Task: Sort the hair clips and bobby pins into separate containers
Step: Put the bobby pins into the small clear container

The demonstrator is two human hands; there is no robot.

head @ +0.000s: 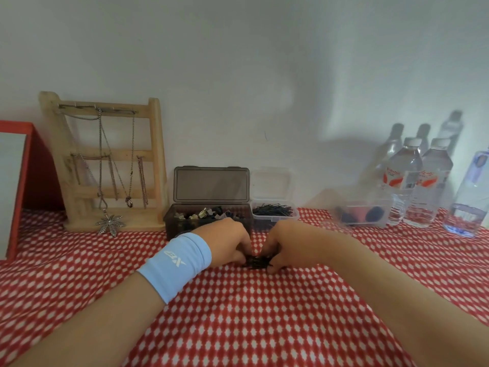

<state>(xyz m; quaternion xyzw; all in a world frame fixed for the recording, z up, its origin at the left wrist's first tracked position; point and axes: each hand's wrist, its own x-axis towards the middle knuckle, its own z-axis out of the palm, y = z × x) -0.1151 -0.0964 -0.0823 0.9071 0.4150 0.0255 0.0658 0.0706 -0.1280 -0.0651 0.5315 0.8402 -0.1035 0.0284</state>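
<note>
Just beyond the left hand (230, 242): smoky plastic box (180, 226), lid up, full of hair clips (203, 214). Beyond the right hand (281, 247): clear tub (260, 221) of bobby pins (274, 210). Both hands curled round a dark bundle of pins (258, 262) on the dotted red worktop (238, 313). Fingertips mostly hidden, bit blurry.

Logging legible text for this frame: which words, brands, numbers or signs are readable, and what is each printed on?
"XTEP": white lettering on the light blue wristband on the left wrist, seen upside down.
Red-and-white labels on the two front water bottles: print too blurred to read.
Blue label on the far-right bottle: too blurred to read.
No other text shows.
</note>
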